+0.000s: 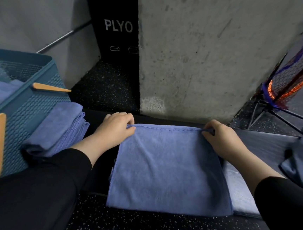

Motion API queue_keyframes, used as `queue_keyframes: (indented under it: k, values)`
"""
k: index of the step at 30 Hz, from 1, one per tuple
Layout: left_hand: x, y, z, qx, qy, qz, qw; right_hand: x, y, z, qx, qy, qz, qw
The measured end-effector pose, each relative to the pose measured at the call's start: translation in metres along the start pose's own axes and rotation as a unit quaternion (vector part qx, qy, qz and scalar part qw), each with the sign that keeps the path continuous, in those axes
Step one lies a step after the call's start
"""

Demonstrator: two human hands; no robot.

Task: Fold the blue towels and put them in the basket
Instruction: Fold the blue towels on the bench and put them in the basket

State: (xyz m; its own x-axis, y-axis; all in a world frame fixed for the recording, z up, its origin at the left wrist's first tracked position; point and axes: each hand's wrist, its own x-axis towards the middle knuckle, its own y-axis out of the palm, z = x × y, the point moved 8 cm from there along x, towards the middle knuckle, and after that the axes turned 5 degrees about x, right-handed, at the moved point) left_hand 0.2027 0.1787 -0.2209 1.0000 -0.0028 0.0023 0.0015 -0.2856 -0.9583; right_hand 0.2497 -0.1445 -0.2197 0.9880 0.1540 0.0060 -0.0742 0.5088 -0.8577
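both hands, left hand (116,125) and right hand (218,134), pinch the far corners of the towel (169,171), whose body lies toward the person, basket (20,92) nearer the left hand.

A blue towel (169,169) lies flat, folded square, at centre. Folded towels (61,127) are stacked at nine o'clock, touching the teal basket (19,114), which holds more.

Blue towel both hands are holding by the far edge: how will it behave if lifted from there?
The towel is probably floppy: its edge bunches where the right hand and left hand pinch it. Likely light, being thin. The plush nap suggests it won't slip.
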Motion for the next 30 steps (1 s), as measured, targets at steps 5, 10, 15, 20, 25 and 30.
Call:
queue_keyframes:
  k: [5, 10, 15, 20, 25, 30]
  values:
    - [-0.01, -0.013, -0.002, -0.2, 0.002, 0.017, 0.98, -0.009, -0.015, 0.009, 0.096, -0.019, 0.005, 0.995]
    - [-0.028, -0.032, -0.007, -0.161, 0.026, -0.004, 0.987, -0.03, -0.04, 0.024, 0.095, -0.035, -0.001, 0.995]
    - [-0.054, -0.063, -0.012, -0.116, 0.054, -0.076, 0.989, -0.054, -0.071, 0.041, 0.095, -0.054, -0.03, 0.994]
    - [-0.085, -0.111, -0.023, -0.118, 0.083, -0.169, 0.975, -0.081, -0.115, 0.061, 0.143, -0.072, -0.104, 0.982]
    - [-0.118, -0.166, -0.033, -0.149, 0.062, -0.266, 0.95, -0.113, -0.156, 0.083, 0.201, -0.105, -0.175, 0.958]
    - [-0.146, -0.195, -0.046, -0.144, 0.07, -0.296, 0.942, -0.14, -0.183, 0.103, 0.216, -0.134, -0.211, 0.944]
